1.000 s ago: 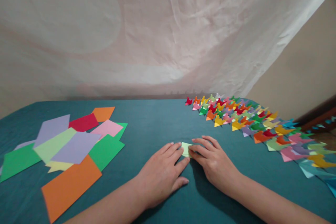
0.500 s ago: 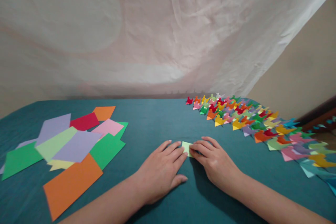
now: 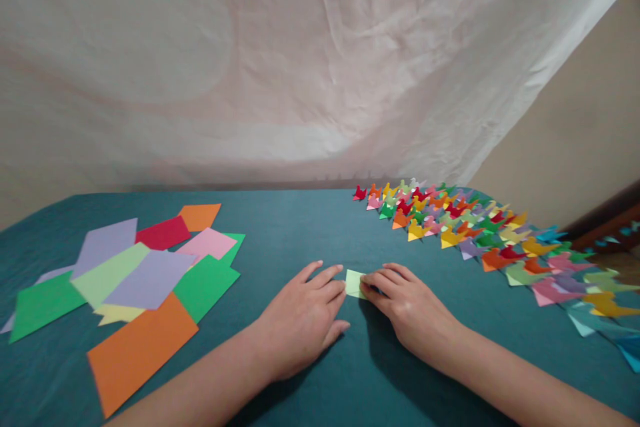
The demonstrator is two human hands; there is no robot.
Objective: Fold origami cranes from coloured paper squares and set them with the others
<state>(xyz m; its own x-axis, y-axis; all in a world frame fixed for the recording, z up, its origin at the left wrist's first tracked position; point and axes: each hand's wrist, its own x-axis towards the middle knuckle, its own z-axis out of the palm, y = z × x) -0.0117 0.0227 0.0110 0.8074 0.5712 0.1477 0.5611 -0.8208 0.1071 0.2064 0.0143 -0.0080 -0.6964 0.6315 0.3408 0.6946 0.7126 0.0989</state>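
Note:
A small folded piece of light green paper (image 3: 354,282) lies on the teal tablecloth (image 3: 300,227) between my hands. My right hand (image 3: 405,307) rests on the cloth with its fingertips pressed onto the paper's right edge. My left hand (image 3: 303,317) lies flat just to the left, fingers stretched out, its fingertips right beside the paper's left edge. Part of the paper is hidden under my right fingers.
Loose coloured sheets (image 3: 145,280) lie scattered at the left: orange, green, lilac, pink, red, pale yellow. Rows of several small folded paper figures (image 3: 480,233) run along the right side to the table edge. A creased white cloth (image 3: 300,60) hangs behind.
My left hand has slid back a little to the left, off the light green paper. My right hand stays pressed on it. More of the paper shows now.

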